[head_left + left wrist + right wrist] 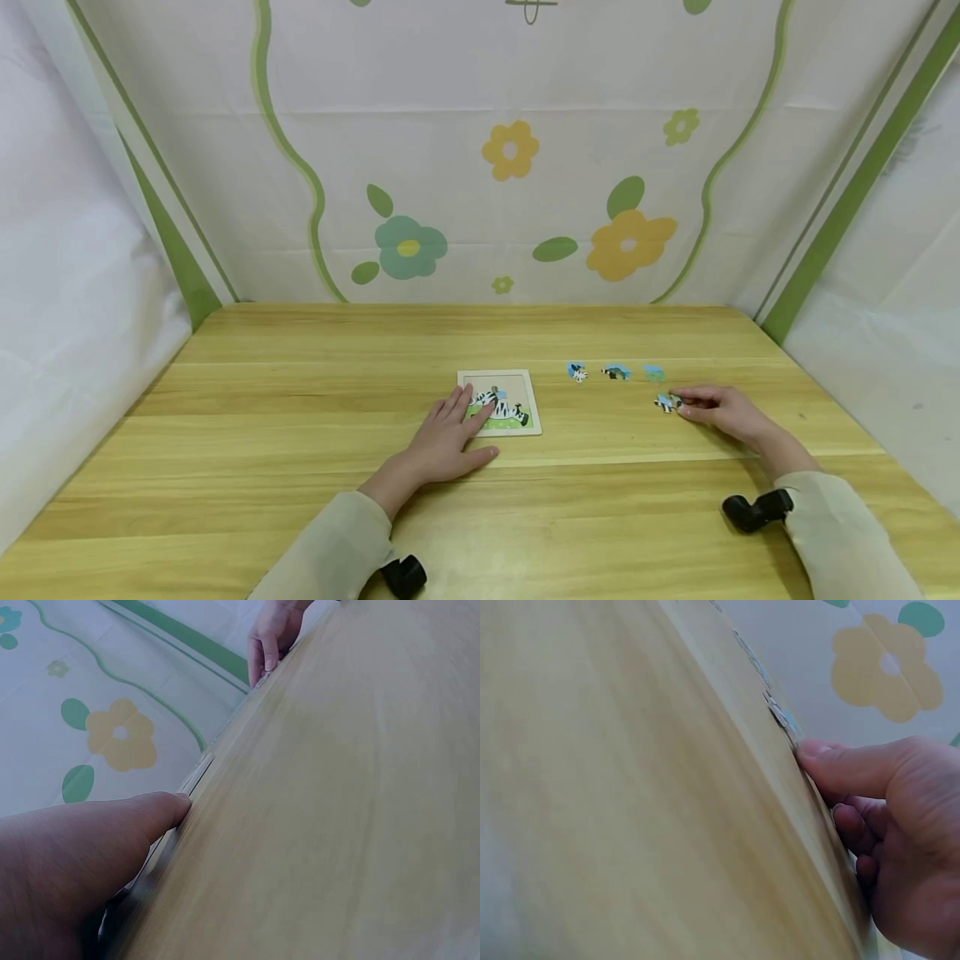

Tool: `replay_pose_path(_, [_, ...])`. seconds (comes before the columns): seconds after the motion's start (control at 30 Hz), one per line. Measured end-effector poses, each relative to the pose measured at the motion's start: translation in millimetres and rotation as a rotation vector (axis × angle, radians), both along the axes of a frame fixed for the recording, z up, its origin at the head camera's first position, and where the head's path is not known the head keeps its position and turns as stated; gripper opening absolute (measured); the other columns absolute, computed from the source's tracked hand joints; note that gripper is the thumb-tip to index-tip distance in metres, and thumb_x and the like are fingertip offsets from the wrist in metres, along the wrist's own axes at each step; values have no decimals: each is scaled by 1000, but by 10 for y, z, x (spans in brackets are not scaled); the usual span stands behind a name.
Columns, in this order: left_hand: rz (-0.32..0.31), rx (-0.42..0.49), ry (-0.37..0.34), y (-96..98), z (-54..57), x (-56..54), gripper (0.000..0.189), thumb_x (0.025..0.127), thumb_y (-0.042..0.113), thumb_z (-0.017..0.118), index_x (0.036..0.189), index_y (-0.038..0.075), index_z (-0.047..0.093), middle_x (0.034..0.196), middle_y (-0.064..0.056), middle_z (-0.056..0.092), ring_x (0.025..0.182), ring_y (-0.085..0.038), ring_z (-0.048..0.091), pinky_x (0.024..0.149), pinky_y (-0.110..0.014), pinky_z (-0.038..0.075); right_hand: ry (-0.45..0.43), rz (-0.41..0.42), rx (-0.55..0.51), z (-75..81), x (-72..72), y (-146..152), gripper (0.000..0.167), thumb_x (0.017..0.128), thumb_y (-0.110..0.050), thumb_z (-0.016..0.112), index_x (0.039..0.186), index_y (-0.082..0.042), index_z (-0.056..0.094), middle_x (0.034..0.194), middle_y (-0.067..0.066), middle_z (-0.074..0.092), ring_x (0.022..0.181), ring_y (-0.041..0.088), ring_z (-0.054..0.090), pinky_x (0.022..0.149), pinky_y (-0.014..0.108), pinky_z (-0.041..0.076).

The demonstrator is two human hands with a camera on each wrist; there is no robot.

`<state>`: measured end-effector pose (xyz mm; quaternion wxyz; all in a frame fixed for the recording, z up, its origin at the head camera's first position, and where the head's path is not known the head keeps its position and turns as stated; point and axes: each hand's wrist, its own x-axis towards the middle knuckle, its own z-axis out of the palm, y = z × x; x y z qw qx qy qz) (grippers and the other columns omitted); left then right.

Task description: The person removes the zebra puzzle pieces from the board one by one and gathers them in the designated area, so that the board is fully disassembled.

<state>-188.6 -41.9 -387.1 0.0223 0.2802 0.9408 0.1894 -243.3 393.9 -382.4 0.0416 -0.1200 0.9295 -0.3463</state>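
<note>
In the head view, a square zebra jigsaw board [535, 407] with a pale rim lies mid-table, partly assembled. My left hand [444, 440] rests on its left side with straight, spread fingers, covering part of the picture. The thumb lies on the wood below the board. Over to the right, my right hand [723, 412] pinches a black, white and blue puzzle piece [663, 403] between thumb and fingers. In the right wrist view this piece [781, 717] is tilted, with one edge just off the table; its far end is hidden by the thumb.
Behind the held piece lie three loose pieces in a row: a zebra-striped piece [577, 372], a dark and blue piece [617, 372] and a blue-green piece [654, 372]. A flowered white cloth [450, 150] hangs at the far edge of the wooden table [300, 400].
</note>
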Motion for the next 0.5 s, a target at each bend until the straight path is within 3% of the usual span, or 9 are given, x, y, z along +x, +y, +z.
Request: replay_pose_path(0.5, [5, -10, 3, -3, -23, -17, 64, 85, 51, 40, 137, 14, 27, 141, -19, 3, 128, -30, 1, 99, -46, 7, -9, 59, -27, 6, 4, -2, 46, 83, -25, 58, 120, 1, 50, 118, 23, 44, 96, 19, 47, 73, 23, 41])
